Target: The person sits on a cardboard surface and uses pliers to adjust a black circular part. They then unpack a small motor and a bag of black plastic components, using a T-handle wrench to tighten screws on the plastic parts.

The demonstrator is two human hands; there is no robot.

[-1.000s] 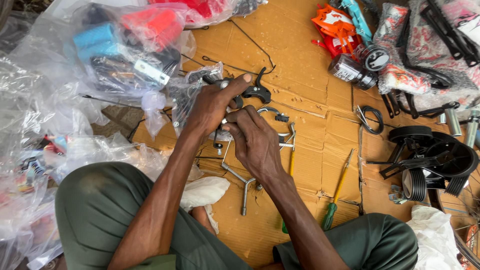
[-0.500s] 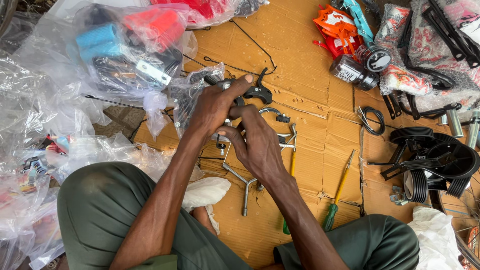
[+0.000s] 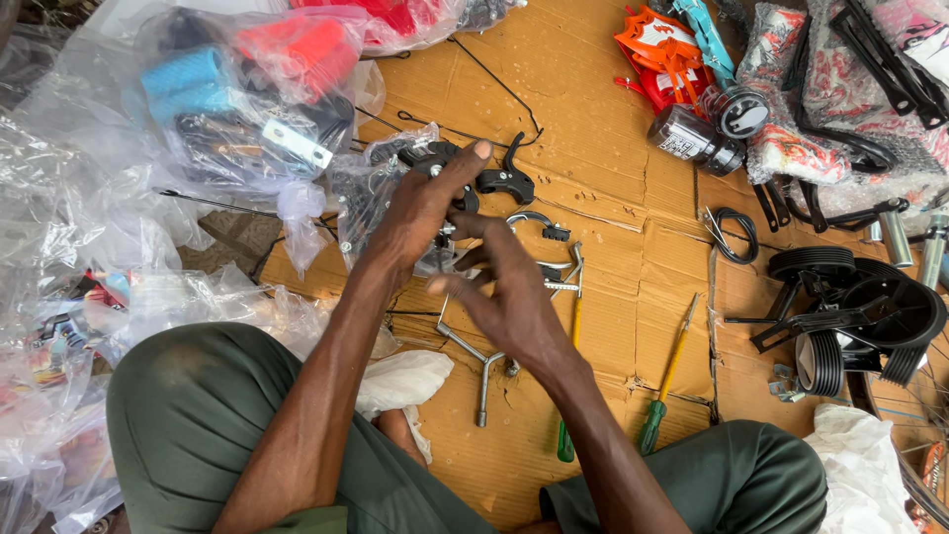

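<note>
My left hand point(image 3: 423, 203) is closed around a small metal brake part point(image 3: 438, 253), held above the cardboard point(image 3: 603, 158) with the forefinger stretched out. My right hand point(image 3: 509, 297) is just below it. Its fingers are spread and their tips rest against the same part. A black brake lever point(image 3: 506, 179) lies just beyond my hands, and a silver brake arm point(image 3: 541, 222) lies to their right. Under my right hand sits a Y-shaped socket wrench point(image 3: 480, 362).
Two green-handled screwdrivers point(image 3: 653, 423) point(image 3: 565, 440) lie near my right knee. Black training wheels point(image 3: 855, 307), a cable coil point(image 3: 733, 233) and round tins point(image 3: 692, 136) are on the right. Clear bags with blue and red grips point(image 3: 213, 89) fill the left. A white cloth point(image 3: 407, 380) lies between my legs.
My right hand has drawn back toward me a little and its fingers have spread apart. My left hand has kept hold of the part, forefinger now stretched out.
</note>
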